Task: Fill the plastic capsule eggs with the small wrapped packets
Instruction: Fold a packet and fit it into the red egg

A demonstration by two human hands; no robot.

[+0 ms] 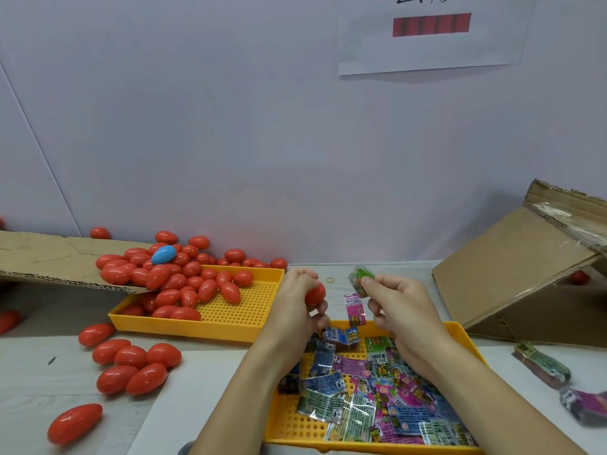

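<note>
Setting: we look down at a pale wood-grain bench (203, 366) set against a plain white wall (230, 126) with a printed sheet of paper (430, 34) taped high on it.
Egg in hand: our left hand (295, 310) curls its fingers round a red plastic capsule egg (315, 294), held above the gap between the two trays; we cannot tell whether it is one half or a whole shell.
Packet in hand: our right hand (399, 307) pinches a small green wrapped packet (360, 278) between thumb and forefinger, close beside the egg but not yet in it.
Packet supply: the near yellow perforated plastic tray (289, 425) holds a loose heap of wrapped packets (377, 395) in blue, pink and green, so we judge much is left to pack.
Egg supply: the far yellow perforated tray (249, 310) and a flattened cardboard sheet (49, 257) carry a pile of red eggs (177, 284) with one blue egg (163, 254) on top.
Loose eggs: a cluster of red eggs (131, 369) lies on the bench to the left; we take them for finished ones, though nothing shows their contents.
Progress: we judge this one filling to be mid-step, the whole job far from over.
Hard to make out: a pink packet (355, 309) below the right hand may be held or falling; we cannot say.
Cut off: bundled packets (542, 364) at the right edge, and a tilted brown cardboard box (519, 274) hiding a red egg (579, 277) behind it.
</note>
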